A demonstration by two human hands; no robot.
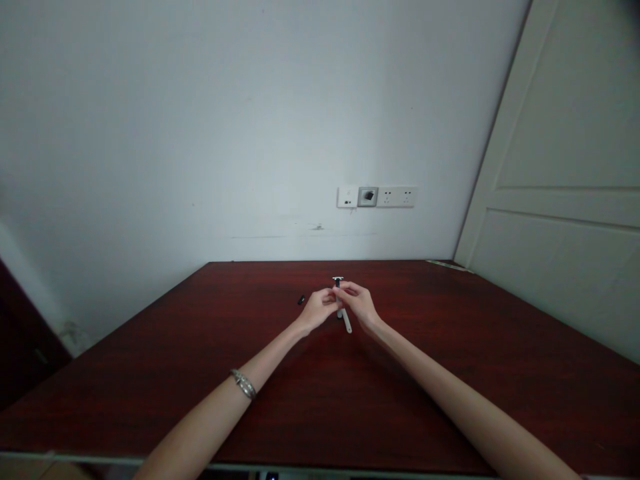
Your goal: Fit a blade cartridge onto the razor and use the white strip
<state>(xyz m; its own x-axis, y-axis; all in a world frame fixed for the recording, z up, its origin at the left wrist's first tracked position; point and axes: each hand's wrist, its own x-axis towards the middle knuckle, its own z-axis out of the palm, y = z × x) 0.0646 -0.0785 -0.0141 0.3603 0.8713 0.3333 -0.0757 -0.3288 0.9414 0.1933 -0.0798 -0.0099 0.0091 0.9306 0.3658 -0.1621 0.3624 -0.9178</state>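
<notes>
Between both hands, above the middle of the table, is a small T-shaped tool (338,281) that looks like a razor, with a pale crossbar on top and a black neck. My left hand (320,309) pinches it from the left with thumb and fingers. From the other side my right hand (359,302) is closed on it too, its fingertips meeting those of the left. A pale narrow strip (347,323) with a rounded end slants down below the fingers; whether it joins the tool is hidden. Left of my left hand, a small black oval piece (301,300) lies on the table.
The dark red wooden table (225,307) reaches back to a white wall. Sockets and a switch plate (377,197) sit low on that wall. A pale panelled door (560,200) borders the right side. A thin flat strip (449,266) lies at the back right edge.
</notes>
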